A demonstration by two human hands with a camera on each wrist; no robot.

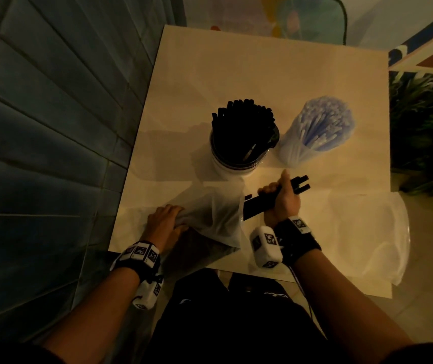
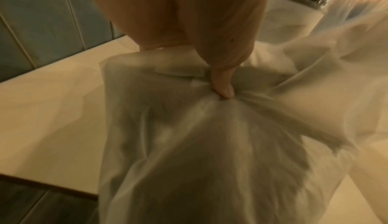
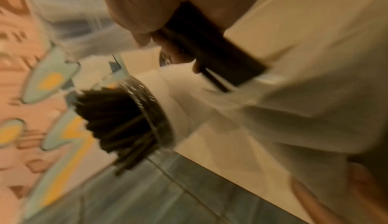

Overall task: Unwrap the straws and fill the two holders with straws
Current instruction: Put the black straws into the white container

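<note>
My right hand (image 1: 279,195) grips a bundle of black straws (image 1: 257,206), its near end just outside the mouth of a translucent plastic wrapper bag (image 1: 215,222). The same bundle (image 3: 212,45) shows blurred in the right wrist view. My left hand (image 1: 165,222) clutches the bag's closed end on the table, fingers bunching the plastic (image 2: 210,111). Behind stands a white holder (image 1: 233,164) packed with black straws (image 1: 244,127). To its right a second holder (image 1: 293,153) holds pale blue-white straws (image 1: 323,122).
The cream table (image 1: 262,74) ends at a near edge by my lap. An empty crumpled clear wrapper (image 1: 367,237) lies at the right front. A dark tiled wall (image 1: 39,127) runs along the left; a plant (image 1: 425,132) stands right of the table.
</note>
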